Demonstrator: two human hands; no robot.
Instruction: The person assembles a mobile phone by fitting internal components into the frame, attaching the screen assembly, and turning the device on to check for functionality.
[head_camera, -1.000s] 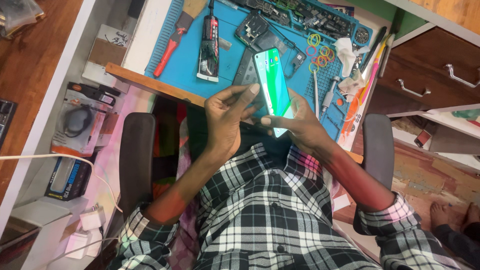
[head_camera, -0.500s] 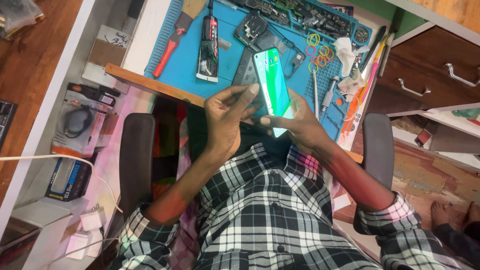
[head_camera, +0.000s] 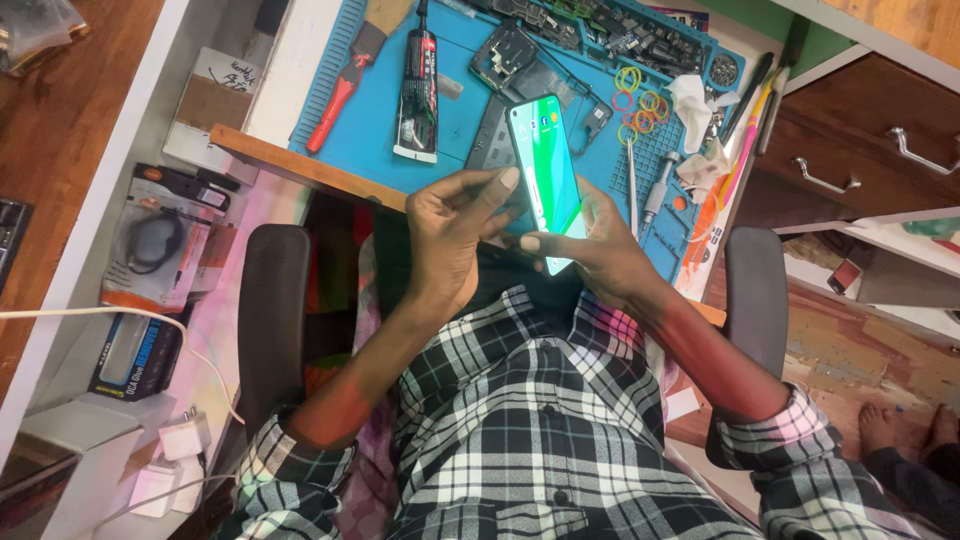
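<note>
I hold a smartphone (head_camera: 541, 170) with a lit green screen upright over my lap, just in front of the blue work mat (head_camera: 380, 130). My right hand (head_camera: 598, 252) grips its lower end from the right and behind. My left hand (head_camera: 452, 235) steadies the left edge, its index finger laid against the lower left of the screen. Both forearms come out of a black-and-white checked shirt.
On the mat lie red-handled pliers (head_camera: 345, 90), a dark glue tube (head_camera: 418, 85), an opened phone frame (head_camera: 505, 55), coloured rubber bands (head_camera: 635, 95), a screwdriver (head_camera: 655, 190) and tissue (head_camera: 690, 100). Wooden drawers (head_camera: 860, 150) stand right. Boxed accessories (head_camera: 150, 240) and chargers sit left. Someone's bare feet (head_camera: 905, 425) show at right.
</note>
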